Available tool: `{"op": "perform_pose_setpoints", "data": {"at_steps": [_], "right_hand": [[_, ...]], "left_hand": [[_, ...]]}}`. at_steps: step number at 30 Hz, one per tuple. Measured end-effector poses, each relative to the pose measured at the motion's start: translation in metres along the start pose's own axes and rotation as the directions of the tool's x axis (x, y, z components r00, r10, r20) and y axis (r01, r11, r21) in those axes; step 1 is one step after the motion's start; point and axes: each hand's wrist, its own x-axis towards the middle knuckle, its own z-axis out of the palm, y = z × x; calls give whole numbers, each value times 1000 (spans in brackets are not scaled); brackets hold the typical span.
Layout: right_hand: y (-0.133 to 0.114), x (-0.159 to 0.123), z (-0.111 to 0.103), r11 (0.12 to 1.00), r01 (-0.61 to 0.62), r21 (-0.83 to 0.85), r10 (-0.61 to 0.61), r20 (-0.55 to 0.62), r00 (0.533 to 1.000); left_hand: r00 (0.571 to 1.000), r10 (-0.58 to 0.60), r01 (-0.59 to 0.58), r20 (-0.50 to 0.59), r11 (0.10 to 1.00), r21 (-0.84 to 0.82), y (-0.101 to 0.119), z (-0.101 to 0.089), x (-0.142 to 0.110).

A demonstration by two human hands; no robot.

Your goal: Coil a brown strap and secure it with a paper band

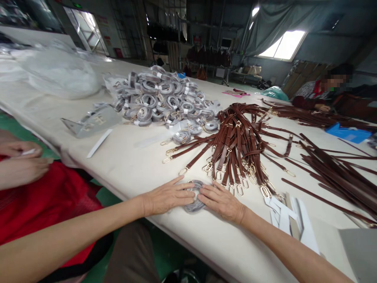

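A coiled strap wrapped in grey film (194,196) lies on the white table (129,165) near its front edge. My left hand (167,195) lies flat on the coil's left side, fingers stretched out. My right hand (221,200) presses on its right side, fingers also flat and together. Just beyond my hands fans a pile of brown leather straps with gold clasps (238,145). A heap of wrapped coils (165,100) sits farther back.
White paper strips (287,216) lie right of my right hand. Long dark straps (338,169) cover the right side. A clear plastic bag (59,72) is at far left. Another person's hands (20,157) work at left; a second person sits at back right (324,94).
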Motion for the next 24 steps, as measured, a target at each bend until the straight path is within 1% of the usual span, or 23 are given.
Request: {"op": "perform_pose_setpoints", "data": {"at_steps": [3, 6, 8, 11, 13, 14, 15, 16, 17, 21, 22, 23, 24], "right_hand": [[1, 1, 2, 1000, -15, 13, 15, 8, 1000], [1, 2, 2, 1000, -24, 20, 23, 9, 1000], [0, 2, 3, 999, -32, 22, 32, 6, 999], [-2, 3, 3, 998, -55, 24, 55, -4, 998], [-4, 5, 3, 997, -74, 24, 75, -22, 997], [-5, 7, 3, 996, -81, 24, 82, -32, 996], [-6, 9, 2, 996, -85, 24, 86, -41, 995], [-7, 12, 0, 996, -86, 23, 87, -47, 995], [-8, 14, -1, 996, -84, 22, 85, -47, 995], [-14, 19, -8, 998, -65, 9, 65, -16, 998], [-17, 19, -8, 997, -72, 17, 72, -12, 997], [-19, 19, -8, 996, -89, 31, 90, -13, 996], [-21, 18, -7, 992, -117, 50, 118, -20, 993]], "left_hand": [[992, -85, 93, -90, 992, 89, 13, 11, -7], [964, -173, 211, -202, 960, 182, 40, 20, -3], [921, -236, 308, -309, 929, 208, 60, 28, 6], [821, -285, 438, -496, 870, 225, 81, 50, 24], [757, -282, 489, -589, 843, 225, 85, 64, 33], [736, -279, 501, -616, 837, 219, 84, 70, 36], [726, -273, 501, -631, 838, 214, 81, 73, 37], [732, -260, 485, -630, 848, 213, 77, 74, 36], [750, -239, 453, -616, 865, 216, 72, 72, 33], [845, -81, 243, -529, 939, 243, 53, 51, 17], [859, -61, 215, -508, 944, 250, 51, 47, 13], [864, -67, 219, -499, 942, 254, 50, 45, 11], [859, -96, 252, -503, 934, 252, 51, 45, 10]]}}
